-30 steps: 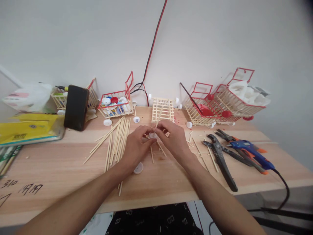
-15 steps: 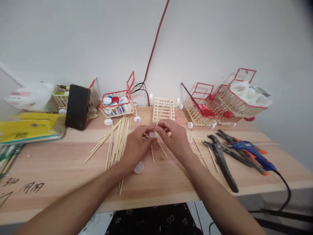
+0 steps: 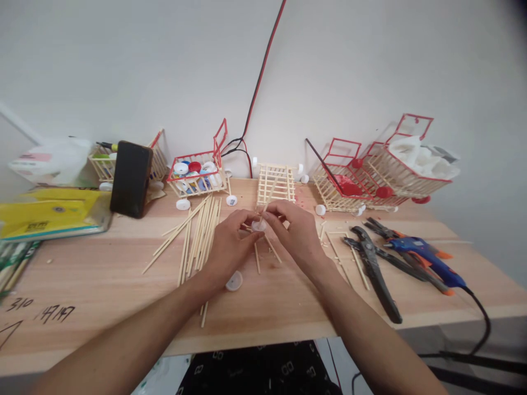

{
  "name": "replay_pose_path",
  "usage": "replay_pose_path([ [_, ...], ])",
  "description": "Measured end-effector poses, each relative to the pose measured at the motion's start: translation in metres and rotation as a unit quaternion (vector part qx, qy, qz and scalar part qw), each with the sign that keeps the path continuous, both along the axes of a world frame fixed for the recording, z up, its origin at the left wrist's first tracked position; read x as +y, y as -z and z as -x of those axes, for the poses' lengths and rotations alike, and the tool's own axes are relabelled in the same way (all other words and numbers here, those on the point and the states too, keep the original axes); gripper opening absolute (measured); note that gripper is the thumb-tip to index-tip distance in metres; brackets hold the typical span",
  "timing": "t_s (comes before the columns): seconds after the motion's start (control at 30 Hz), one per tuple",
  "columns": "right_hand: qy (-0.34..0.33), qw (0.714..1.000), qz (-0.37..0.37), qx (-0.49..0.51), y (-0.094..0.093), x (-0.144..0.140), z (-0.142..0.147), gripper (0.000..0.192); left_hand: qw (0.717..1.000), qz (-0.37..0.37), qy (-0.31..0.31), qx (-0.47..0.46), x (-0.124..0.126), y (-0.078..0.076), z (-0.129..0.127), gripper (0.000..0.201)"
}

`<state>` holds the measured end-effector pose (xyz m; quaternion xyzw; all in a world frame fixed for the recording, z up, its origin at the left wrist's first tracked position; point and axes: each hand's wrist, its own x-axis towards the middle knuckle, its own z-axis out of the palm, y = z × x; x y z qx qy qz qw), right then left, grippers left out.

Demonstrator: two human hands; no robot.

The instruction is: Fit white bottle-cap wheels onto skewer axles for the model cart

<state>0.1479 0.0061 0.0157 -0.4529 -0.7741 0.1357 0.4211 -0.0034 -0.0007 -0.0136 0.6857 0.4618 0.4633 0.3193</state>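
Note:
My left hand (image 3: 235,240) is closed on the rim of a small white bottle cap (image 3: 258,225), between thumb and fingers. In my right hand (image 3: 293,226) a thin wooden stick (image 3: 270,195) is pinched, slanting upward from the cap, its lower end at the cap's middle. Whether the stick is fixed to the cap I cannot tell. Below my hands loose sticks (image 3: 273,250) lie on the wooden table. A second white cap (image 3: 234,281) rests by my left wrist. Just behind my hands stands a stick frame (image 3: 276,184) with white cap wheels.
Several loose sticks (image 3: 201,236) lie left of my hands. Stick carts (image 3: 196,178) with red trim stand along the wall, one holding caps. Pliers (image 3: 373,274) and a blue glue gun (image 3: 428,258) lie at right. A phone (image 3: 130,179) leans at left beside a yellow packet (image 3: 49,214).
My right fingertips have shifted slightly up along the stick, and more of the cap shows. Otherwise both hands stay almost in place.

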Motion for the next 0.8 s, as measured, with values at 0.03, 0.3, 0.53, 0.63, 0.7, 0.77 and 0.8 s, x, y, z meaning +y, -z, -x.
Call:
replay_pose_path([
  [0.03,0.0,1.0,0.0,-0.001,-0.0001,-0.0002,0.0,0.012,1.0,0.0,-0.001,0.001,-0.0002,-0.0001,-0.0001,0.02],
  [0.3,-0.005,1.0,-0.001,-0.006,0.0014,0.0002,-0.0004,0.011,1.0,-0.006,-0.002,0.025,-0.0004,-0.0001,0.0003,0.02],
  [0.53,0.0,1.0,-0.002,-0.012,0.0032,0.002,0.0002,0.011,1.0,-0.007,0.002,0.018,-0.0003,-0.0018,0.0,0.019],
  [0.63,0.002,1.0,0.001,-0.011,0.0039,0.0023,0.0,0.011,1.0,-0.002,0.002,0.01,-0.0005,-0.002,-0.0003,0.02],
  [0.7,0.0,1.0,0.002,-0.006,0.004,0.0021,-0.0002,0.011,1.0,0.0,0.0,0.005,-0.0003,-0.0014,-0.0003,0.02],
  [0.77,0.0,1.0,0.001,0.001,0.0039,0.0017,-0.0002,0.01,1.0,0.001,-0.003,0.0,0.0,-0.0006,-0.0002,0.02],
  [0.8,0.0,1.0,0.001,0.005,0.0038,0.0016,-0.0002,0.01,1.0,0.001,-0.003,-0.001,0.0001,-0.0003,-0.0001,0.02],
])
